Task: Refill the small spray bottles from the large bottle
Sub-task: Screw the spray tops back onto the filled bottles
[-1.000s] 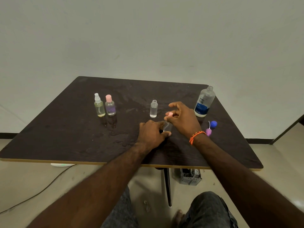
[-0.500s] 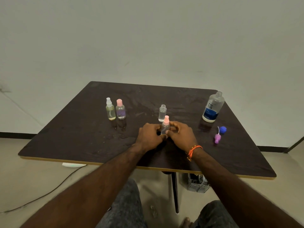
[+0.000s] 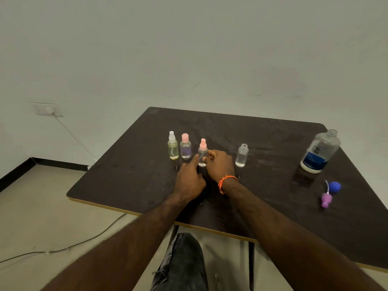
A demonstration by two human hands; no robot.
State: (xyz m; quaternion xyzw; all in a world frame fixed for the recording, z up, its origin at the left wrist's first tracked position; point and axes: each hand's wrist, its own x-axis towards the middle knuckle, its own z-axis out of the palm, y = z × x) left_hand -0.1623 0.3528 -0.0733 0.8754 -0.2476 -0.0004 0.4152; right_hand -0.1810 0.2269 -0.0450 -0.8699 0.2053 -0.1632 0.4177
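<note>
Four small bottles are seen standing upright on the dark table [image 3: 130, 177] in the head view, in a rough row across its middle: a yellowish bottle [image 3: 173, 148] with a white sprayer, just beside it a clear bottle with a pink cap [image 3: 185, 149], then a clear bottle with a pink sprayer [image 3: 202, 152], and, further right, an uncapped small bottle [image 3: 241, 155] with clear liquid low in it. The pink-sprayer bottle is pinched low on its body by the right hand [image 3: 220, 164], whose fingers are curled round it, an orange band [image 3: 226, 181] being worn at that wrist. The left hand [image 3: 190, 179] is laid on the table just beside it, fingers loosely extended, the forefinger tip touching or nearly touching the bottle's base; which of the two cannot be told. The large bottle [image 3: 320, 151], uncapped and blue-labelled, is seen standing well apart at the far right edge. Nearer that edge a blue cap [image 3: 335, 186] and a purple sprayer head [image 3: 326, 199] are lying close together
</note>
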